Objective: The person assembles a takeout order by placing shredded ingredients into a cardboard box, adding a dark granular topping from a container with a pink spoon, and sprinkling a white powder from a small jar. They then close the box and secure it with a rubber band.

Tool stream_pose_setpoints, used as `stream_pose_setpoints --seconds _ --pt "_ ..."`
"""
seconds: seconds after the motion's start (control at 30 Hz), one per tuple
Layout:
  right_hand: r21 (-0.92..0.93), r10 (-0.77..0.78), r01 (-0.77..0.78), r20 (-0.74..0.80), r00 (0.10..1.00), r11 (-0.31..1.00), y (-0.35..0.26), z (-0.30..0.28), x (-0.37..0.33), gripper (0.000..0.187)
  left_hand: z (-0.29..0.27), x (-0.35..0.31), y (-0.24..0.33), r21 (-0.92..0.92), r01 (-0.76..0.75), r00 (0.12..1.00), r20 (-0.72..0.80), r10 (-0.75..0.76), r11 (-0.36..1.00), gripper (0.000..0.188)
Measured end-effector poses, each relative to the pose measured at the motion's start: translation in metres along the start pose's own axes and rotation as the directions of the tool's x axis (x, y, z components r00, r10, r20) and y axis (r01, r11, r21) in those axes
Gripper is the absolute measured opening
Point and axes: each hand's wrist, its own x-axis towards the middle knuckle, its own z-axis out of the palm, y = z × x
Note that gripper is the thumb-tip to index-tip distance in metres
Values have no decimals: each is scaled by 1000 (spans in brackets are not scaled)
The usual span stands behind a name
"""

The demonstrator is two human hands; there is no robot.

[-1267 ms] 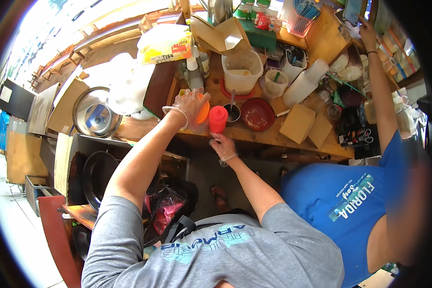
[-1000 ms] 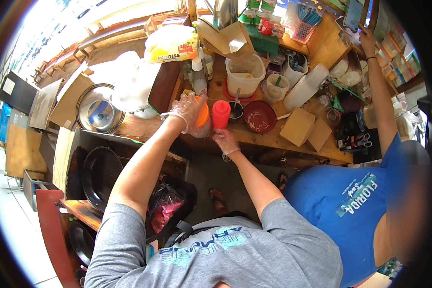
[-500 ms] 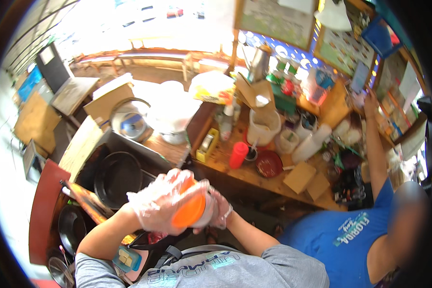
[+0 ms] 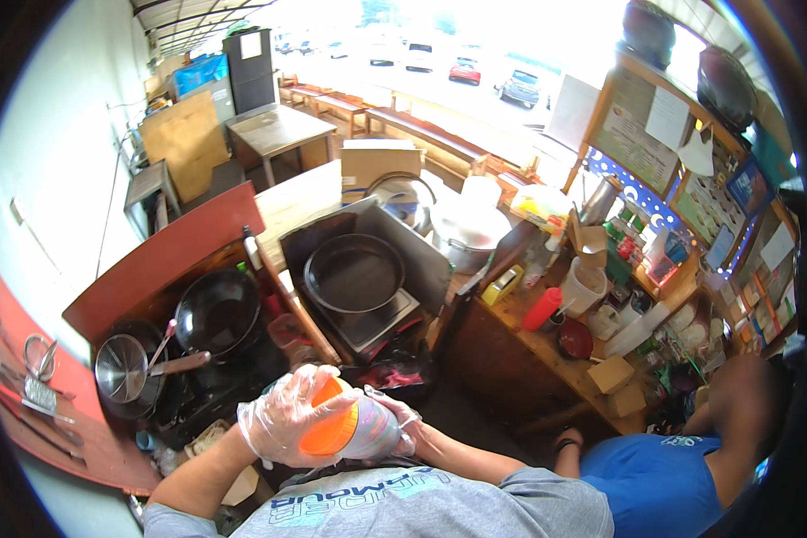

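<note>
Both my hands wear clear plastic gloves and hold a pale, see-through jar [image 4: 373,432] with a wide orange lid [image 4: 330,427], close in front of my chest. The jar lies tilted, its lid end toward the left. My left hand [image 4: 282,414] is closed round the orange lid. My right hand [image 4: 403,420] grips the jar body from the other side, its fingers partly hidden behind it. What the jar contains is hard to make out. Just beyond my hands is a black frying pan [image 4: 354,272] on a hob [image 4: 372,330].
A black wok [image 4: 217,311] and a wire strainer [image 4: 121,368] sit at the left. Ahead stands a large pot [image 4: 469,242]. A wooden counter [image 4: 502,316] carries a red bottle [image 4: 542,308] and several containers. A co-worker in a blue shirt [image 4: 650,484] is close on my right.
The view has swung left, bringing the stove and wok into sight. Both hands still hold the jar, now lower and closer to my chest. The co-worker's raised arm has come down.
</note>
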Motion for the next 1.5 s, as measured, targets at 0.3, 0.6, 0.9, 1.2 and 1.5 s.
stream_pose_setpoints --seconds 0.3,0.6,0.9,1.2,1.5 --pt "-71 -106 95 -166 980 993 128 24 93 62 -31 -171 60 70 317 945 -104 -310 946 88" --pt "-321 -440 373 -166 883 870 174 -37 135 57 -31 -219 54 84 491 856 141 -498 867 120" --pt "-287 -480 434 -112 870 854 185 -60 126 67 -33 -203 61 -66 174 980 112 -166 983 133" --pt "-272 -627 600 -15 779 752 200 -55 67 61 -1 -150 65 -6 440 856 306 -417 898 129" --pt "-178 -774 753 -169 610 633 209 -69 30 48 26 -112 56 -26 538 768 428 -477 843 121"
